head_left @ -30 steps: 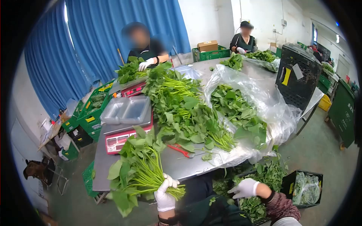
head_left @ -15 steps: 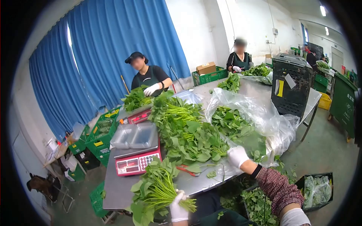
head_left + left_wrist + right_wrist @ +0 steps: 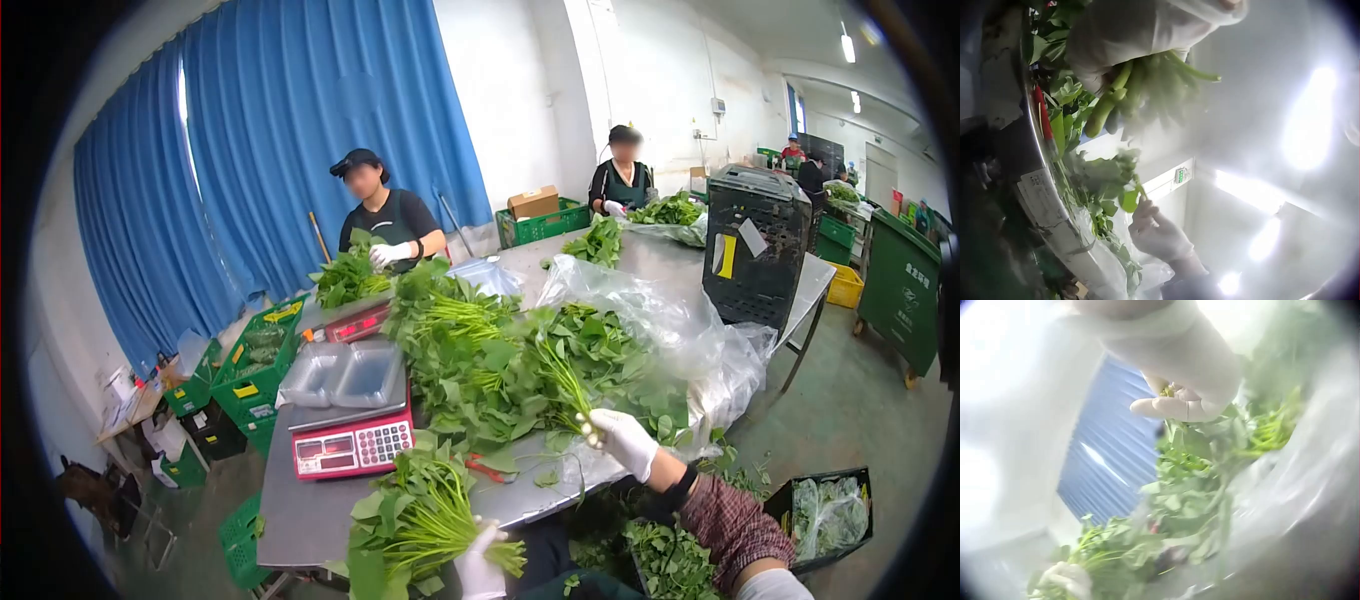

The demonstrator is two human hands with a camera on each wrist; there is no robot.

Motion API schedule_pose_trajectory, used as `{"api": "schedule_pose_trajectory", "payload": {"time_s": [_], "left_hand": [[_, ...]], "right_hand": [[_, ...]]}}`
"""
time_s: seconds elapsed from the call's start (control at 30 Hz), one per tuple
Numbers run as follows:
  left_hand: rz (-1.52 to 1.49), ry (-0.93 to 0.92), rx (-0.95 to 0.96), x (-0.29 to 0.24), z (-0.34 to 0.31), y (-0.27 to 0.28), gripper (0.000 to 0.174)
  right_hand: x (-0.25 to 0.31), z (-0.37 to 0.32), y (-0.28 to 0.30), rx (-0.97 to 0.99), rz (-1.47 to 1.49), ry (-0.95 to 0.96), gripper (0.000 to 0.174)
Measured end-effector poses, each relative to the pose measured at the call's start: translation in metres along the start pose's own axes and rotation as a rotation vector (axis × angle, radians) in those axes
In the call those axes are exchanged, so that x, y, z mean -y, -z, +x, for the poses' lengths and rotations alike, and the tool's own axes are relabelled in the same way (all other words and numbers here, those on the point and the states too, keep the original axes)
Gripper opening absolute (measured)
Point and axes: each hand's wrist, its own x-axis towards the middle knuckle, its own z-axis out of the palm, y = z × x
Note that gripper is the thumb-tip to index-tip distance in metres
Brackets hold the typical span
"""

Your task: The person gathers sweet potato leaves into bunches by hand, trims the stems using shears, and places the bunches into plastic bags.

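Observation:
My white-gloved left hand (image 3: 482,565) grips a thick bunch of leafy greens (image 3: 425,515) by the stems, at the table's front edge. In the left wrist view, the cut stem ends (image 3: 1107,112) stick out past the glove. My gloved right hand (image 3: 622,442) pinches a few leafy stems (image 3: 566,388) at their lower ends, over the front of the greens pile (image 3: 455,370). Thumb and fingers close on these stems in the right wrist view, where the glove (image 3: 1191,375) hides most of them. A red-handled tool (image 3: 490,470) lies between the hands.
A red scale (image 3: 355,450) carrying clear plastic trays (image 3: 345,375) stands left on the metal table. A clear plastic bag (image 3: 650,300) lies right of the pile, before a black crate (image 3: 755,245). Crates of greens (image 3: 830,515) sit below. Two people (image 3: 390,215) work across the table.
My right hand rose from beside the low crate to the pile's front edge, then lifted a few stems from there. The left hand kept its bunch. The head view shifted.

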Motion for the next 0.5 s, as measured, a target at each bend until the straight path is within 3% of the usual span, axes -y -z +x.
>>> {"api": "schedule_pose_trajectory", "payload": {"time_s": [0.13, 0.23, 0.27, 0.3, 0.37, 0.5], "left_hand": [[0.138, -0.076, -0.070, 0.007, -0.005, -0.009, 0.029], [0.124, -0.114, -0.014, 0.006, -0.016, -0.018, 0.035], [0.131, -0.147, 0.028, 0.006, -0.018, -0.016, 0.038], [0.170, -0.140, -0.027, 0.006, -0.019, -0.013, 0.035], [0.224, -0.188, -0.005, 0.002, -0.021, -0.007, 0.031], [0.279, -0.270, 0.034, 0.004, -0.022, 0.000, 0.032]], "right_hand": [[-0.016, -0.048, -0.069, 0.024, -0.248, 0.117, 0.026], [-0.064, -0.064, -0.089, 0.039, -0.205, 0.099, 0.020], [-0.074, -0.069, -0.094, 0.071, -0.331, 0.149, 0.019], [-0.078, -0.076, -0.096, 0.086, -0.656, 0.286, 0.017], [-0.085, -0.083, -0.102, 0.070, -1.093, 0.779, 0.017], [-0.080, -0.096, -0.110, -0.063, -1.105, 0.739, 0.017]]}}
